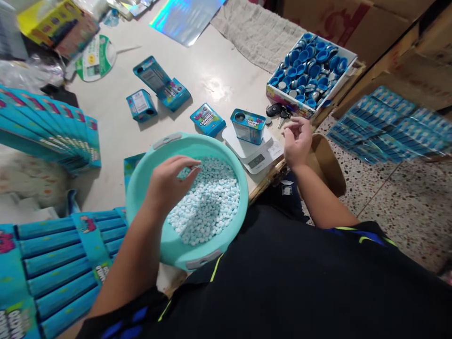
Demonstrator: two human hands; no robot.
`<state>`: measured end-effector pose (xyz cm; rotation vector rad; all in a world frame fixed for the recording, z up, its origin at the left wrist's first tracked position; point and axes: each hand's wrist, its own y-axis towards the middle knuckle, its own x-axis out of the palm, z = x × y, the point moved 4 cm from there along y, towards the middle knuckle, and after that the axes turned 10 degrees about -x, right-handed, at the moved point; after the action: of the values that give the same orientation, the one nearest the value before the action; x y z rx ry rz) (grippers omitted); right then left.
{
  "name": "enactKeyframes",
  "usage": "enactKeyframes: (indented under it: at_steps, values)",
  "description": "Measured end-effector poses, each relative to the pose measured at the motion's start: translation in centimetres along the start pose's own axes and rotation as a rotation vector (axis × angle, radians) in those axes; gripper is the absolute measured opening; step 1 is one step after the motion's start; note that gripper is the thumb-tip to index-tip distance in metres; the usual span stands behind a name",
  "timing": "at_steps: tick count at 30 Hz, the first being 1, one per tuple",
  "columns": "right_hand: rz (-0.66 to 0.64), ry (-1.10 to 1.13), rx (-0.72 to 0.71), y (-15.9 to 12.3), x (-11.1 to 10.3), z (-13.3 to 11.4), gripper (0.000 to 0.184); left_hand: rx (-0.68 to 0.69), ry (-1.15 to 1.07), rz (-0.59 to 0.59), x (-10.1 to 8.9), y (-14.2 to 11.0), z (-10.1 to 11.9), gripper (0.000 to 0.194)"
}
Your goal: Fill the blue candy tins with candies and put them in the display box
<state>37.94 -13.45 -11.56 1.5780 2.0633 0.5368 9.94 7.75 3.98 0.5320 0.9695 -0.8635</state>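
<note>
A teal basin full of small pale blue and white candies sits at the table's near edge. My left hand hovers over the candies with its fingers curled and pinched together. A blue tin with a round hole on top stands on a white digital scale. My right hand hangs just right of the scale, fingers loosely curled; whether it holds a candy is hidden.
A box of blue caps sits at the table's right corner, with keys beside it. Several blue tins and cartons lie mid-table. Stacks of flat blue cartons fill the left; another stack lies at the right. A grey cloth lies behind.
</note>
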Motion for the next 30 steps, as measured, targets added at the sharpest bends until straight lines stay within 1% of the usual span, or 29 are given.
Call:
enactKeyframes:
  at_steps: [2, 4, 7, 9, 12, 15, 17, 20, 24, 30]
  values:
    - [-0.044, -0.036, 0.005, 0.0, 0.0, -0.1, 0.028, -0.029, -0.015, -0.076, 1.5, -0.6, -1.6, 0.023]
    - [-0.064, -0.057, -0.005, 0.1, -0.1, -0.2, 0.028, -0.019, -0.004, -0.16, 2.5, -0.4, -2.3, 0.024]
    - [-0.06, -0.075, -0.023, 0.2, -0.2, -0.4, 0.029, 0.018, 0.011, -0.265, 3.3, 0.2, -2.3, 0.026]
    - [-0.075, -0.12, -0.009, 0.2, -0.1, -0.4, 0.033, 0.016, 0.008, -0.322, 3.7, 0.4, -2.1, 0.027]
    - [-0.135, -0.22, 0.044, 0.3, 0.1, -0.4, 0.039, -0.004, 0.042, -0.421, 4.6, 0.5, -2.1, 0.029]
    - [-0.198, -0.29, 0.077, 0.5, 0.3, -0.4, 0.041, -0.021, 0.096, -0.509, 5.7, 0.4, -2.2, 0.028]
    - [-0.221, -0.319, 0.092, 0.5, 0.3, -0.4, 0.042, -0.043, 0.101, -0.523, 6.1, 0.5, -2.3, 0.028]
    - [-0.206, -0.302, 0.108, 0.5, 0.2, -0.7, 0.041, -0.05, 0.09, -0.517, 6.6, 0.7, -2.3, 0.028]
    - [-0.158, -0.222, 0.097, 0.5, 0.0, -1.1, 0.034, -0.001, 0.117, -0.522, 6.9, 0.5, -1.9, 0.025]
    - [-0.161, -0.226, 0.071, 0.3, 0.1, -1.1, 0.033, 0.049, 0.171, -0.505, 6.9, -0.1, -0.7, 0.026]
